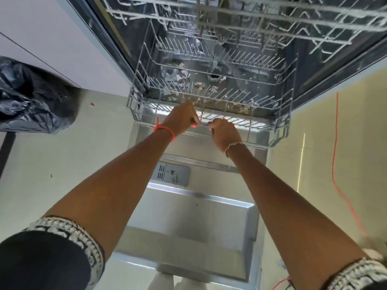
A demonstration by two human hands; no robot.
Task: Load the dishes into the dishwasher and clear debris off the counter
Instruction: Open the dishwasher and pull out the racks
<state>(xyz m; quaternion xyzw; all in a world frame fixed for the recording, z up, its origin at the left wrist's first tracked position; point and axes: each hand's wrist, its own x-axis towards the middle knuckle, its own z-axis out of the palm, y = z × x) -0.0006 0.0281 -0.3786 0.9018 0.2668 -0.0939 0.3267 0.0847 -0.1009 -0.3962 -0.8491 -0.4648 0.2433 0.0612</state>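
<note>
Now | left hand (182, 119), right hand (224, 132) | gripping lower rack (272, 141) front rail

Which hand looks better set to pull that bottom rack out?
Probably the right hand: its fingers curl round the lower rack's front wire near the middle, while the left hand seems only to pinch it.

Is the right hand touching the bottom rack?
Touching. The head view shows the right hand with its fingers curled round the front wire of the rack.
</note>
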